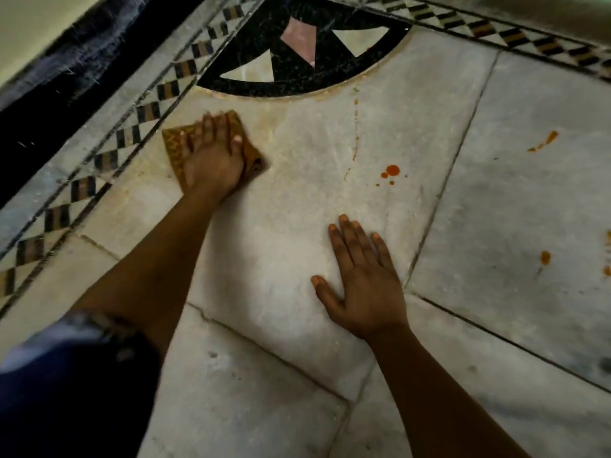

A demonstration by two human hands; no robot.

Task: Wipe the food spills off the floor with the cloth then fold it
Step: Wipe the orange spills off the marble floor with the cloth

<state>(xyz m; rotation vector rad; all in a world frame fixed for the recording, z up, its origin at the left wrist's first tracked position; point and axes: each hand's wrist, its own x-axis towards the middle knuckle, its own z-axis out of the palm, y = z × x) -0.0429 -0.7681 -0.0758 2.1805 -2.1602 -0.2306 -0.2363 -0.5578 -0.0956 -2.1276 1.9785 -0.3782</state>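
**Still wiping, red spots left**

Down on the floor [297, 246], a person wipes with a cloth [172, 140]. The left hand [211, 157] lies flat on the cloth, fingers a little apart, pressing rather than gripping it, likely so it rubs hard. The cloth sits near the black fan shape [297, 44], just below its left tip. The right hand [360, 279] rests flat on bare stone, fingers spread, holding nothing, probably to prop the body up. Red spots [391, 171] lie below the fan's right side, well apart from the cloth. More orange marks [545, 142] sit farther right. Folding looks a long way off.
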